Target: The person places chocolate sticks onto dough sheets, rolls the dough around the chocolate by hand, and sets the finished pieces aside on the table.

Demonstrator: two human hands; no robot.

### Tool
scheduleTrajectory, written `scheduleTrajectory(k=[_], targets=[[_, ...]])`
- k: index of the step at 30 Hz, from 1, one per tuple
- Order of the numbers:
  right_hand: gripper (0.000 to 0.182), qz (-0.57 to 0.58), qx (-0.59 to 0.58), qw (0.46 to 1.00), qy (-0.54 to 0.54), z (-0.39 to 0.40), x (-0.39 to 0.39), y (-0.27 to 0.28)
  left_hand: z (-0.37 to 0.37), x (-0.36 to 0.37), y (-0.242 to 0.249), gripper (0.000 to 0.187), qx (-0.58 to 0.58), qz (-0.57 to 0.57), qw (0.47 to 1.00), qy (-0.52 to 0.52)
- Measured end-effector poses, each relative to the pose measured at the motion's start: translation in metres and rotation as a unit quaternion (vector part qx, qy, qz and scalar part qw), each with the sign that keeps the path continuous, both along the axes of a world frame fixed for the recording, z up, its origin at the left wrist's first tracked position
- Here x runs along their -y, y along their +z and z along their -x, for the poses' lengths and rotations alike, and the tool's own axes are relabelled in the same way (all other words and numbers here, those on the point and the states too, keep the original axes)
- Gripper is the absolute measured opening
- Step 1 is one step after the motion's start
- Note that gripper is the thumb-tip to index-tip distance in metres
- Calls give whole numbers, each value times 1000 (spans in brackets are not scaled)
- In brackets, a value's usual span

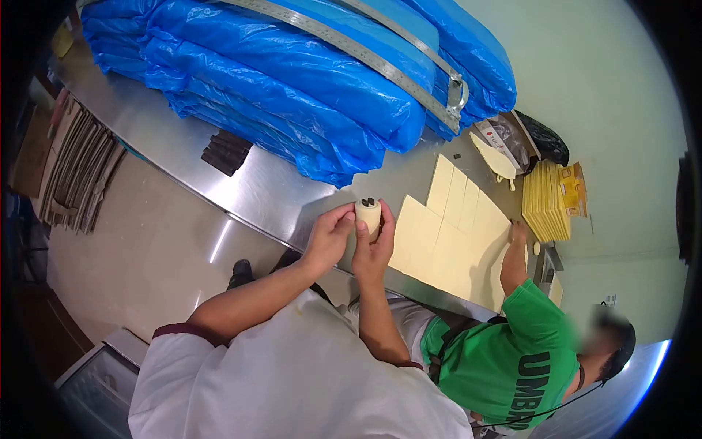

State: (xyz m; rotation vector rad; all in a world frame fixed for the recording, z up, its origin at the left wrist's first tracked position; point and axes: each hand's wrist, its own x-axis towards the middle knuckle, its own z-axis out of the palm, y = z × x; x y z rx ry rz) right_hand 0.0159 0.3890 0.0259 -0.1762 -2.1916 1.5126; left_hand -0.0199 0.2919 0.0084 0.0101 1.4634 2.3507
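A small pale dough roll [368, 216] stands upright between my hands, with the ends of two dark sticks showing at its top. My right hand [375, 247] is wrapped round it from below and the right side. The fingers of my left hand [330, 235] pinch it from the left. Several dark brown sticks [226, 152] lie side by side on the steel table [191, 139], beyond my left hand. To the right of my hands, flat dough pieces [452, 234] cut into rectangles and longer strips cover the tabletop.
A co-worker in a green shirt [504, 358] stands close on my right, a hand [518, 231] at the dough's far edge. Blue plastic-covered bundles [292, 80] fill the table's back, a metal strip [351, 47] across them. A yellow stack [545, 201] stands right; cardboard [80, 168] leans left.
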Motion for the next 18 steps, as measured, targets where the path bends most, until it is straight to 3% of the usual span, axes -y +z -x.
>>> scheduleTrajectory(k=[2,5,11,14,18], targets=[[51,-116,-18,993,-13,-1,0,-1,-6,2,11,40,36,-97,995,-15],[49,-120,-28,992,-3,-2,-1,1,-9,-1,19,41,46,-119,992,-20],[56,-287,18,957,-31,-1,-16,7,-5,-21,-5,42,107,-169,980,-22],[61,-305,79,949,9,2,-35,6,-1,-33,-22,43,143,-197,970,-25],[60,-319,97,942,36,11,-58,-7,15,-42,-35,48,125,-101,985,-59]])
